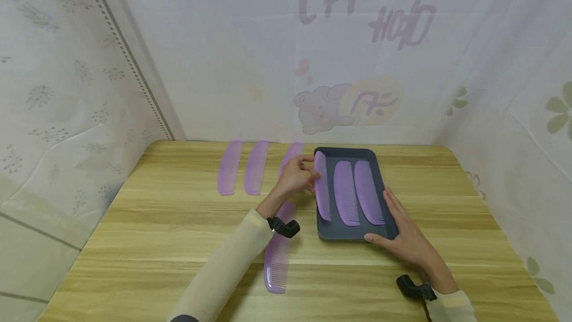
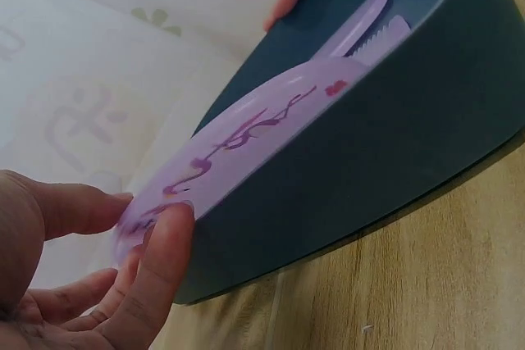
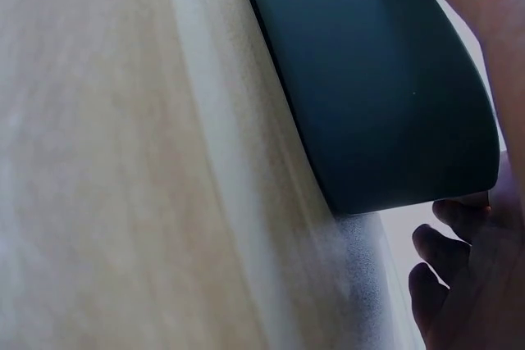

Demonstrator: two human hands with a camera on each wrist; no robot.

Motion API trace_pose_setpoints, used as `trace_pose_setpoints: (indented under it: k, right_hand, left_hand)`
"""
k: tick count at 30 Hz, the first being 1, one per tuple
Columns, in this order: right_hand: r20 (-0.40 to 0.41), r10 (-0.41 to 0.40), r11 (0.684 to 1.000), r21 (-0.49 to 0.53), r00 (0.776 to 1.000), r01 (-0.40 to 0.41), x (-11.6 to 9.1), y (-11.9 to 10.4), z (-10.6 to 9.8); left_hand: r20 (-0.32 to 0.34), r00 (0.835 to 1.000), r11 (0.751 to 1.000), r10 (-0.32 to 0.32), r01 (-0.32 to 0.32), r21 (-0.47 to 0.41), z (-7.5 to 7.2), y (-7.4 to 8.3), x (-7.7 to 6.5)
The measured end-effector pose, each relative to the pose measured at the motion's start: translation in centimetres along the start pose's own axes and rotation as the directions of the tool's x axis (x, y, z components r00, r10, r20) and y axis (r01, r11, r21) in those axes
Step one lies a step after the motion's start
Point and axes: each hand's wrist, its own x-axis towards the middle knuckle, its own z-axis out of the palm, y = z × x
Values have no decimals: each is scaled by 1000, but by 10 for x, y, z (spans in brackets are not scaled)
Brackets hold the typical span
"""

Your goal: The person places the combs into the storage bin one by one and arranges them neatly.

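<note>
In the head view, my left hand (image 1: 297, 175) is at the left rim of a dark blue-grey tray (image 1: 346, 235). Its thumb and fingers pinch the end of a purple comb (image 1: 321, 188), which leans along the inside of that wall. A painted branch-like pattern shows on this comb (image 2: 238, 141) in the left wrist view. Two more purple combs, a middle one (image 1: 345, 193) and a right one (image 1: 368, 193), lie side by side in the tray. My right hand (image 1: 408, 235) holds the tray's near right corner, thumb at the front and fingers along the right side.
Left of the tray, more purple combs lie on the wooden table (image 1: 178, 242): one at far left (image 1: 229, 168), another beside it (image 1: 255, 168), one partly behind my left hand (image 1: 292, 152), and a near one (image 1: 277, 267) partly under my left wrist. Cloth walls (image 1: 232, 73) enclose the table.
</note>
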Motion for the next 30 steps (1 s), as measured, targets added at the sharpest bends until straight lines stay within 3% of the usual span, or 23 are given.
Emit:
trace_pose_setpoints:
  k: [5,14,21,26,30]
  right_hand:
    - [2,-1,1000,-1,1000,1,0,-1,0]
    - [2,-8,1000,1,1000,8,0,1,0]
    - [6,0,1000,2,1000,0,1,0,0]
    - [6,4,1000,-8,1000,-4,1,0,0]
    - [6,8,1000,-7,1000,-7,1,0,0]
  left_hand:
    - [-7,1000,999,11,-11,-41,-3,-1,-2]
    - [-66,997,999,39,-39,-6,-12,-6,-6]
    - [-88,990,990,110,-102,93,-20,-5,-16]
    - [-118,977,964,176,-147,220,-29,-5,-29]
    - [-119,973,949,198,-160,270,-36,-6,-38]
